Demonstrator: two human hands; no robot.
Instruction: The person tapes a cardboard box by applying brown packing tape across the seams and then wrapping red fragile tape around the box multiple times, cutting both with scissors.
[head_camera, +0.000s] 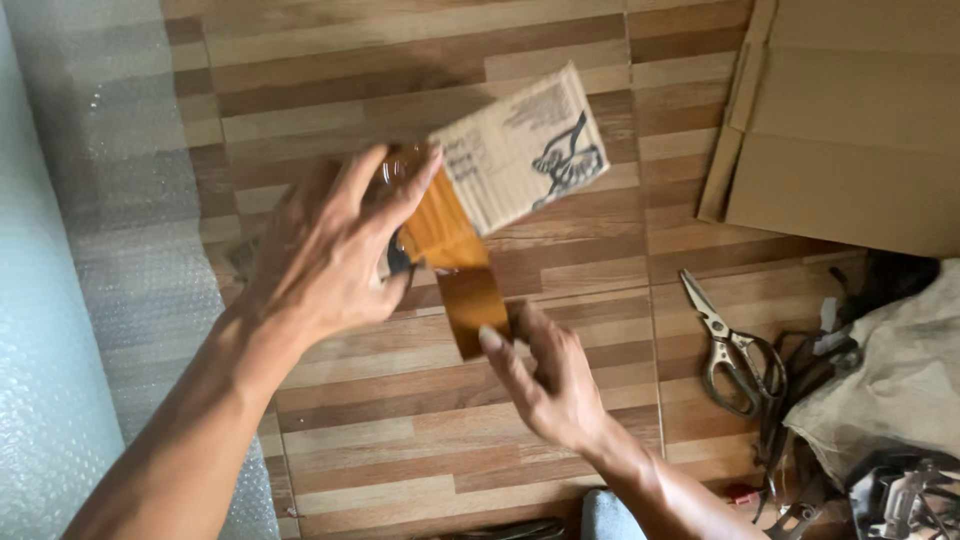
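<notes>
My left hand (330, 240) is wrapped around a roll of brown packing tape (400, 255), mostly hidden under the fingers, and presses against a small cardboard box (520, 150) with black print, held above the floor. A strip of brown tape (460, 270) runs from the box's lower left corner downward. My right hand (545, 375) pinches the free lower end of that strip between thumb and fingers.
A wood-pattern floor (400, 440) lies below. Bubble wrap (110, 200) spreads along the left. Flattened cardboard (850, 120) lies at the top right. Metal scissors (735, 350) rest on the floor at right beside a grey cloth bag (890, 380) and dark tools.
</notes>
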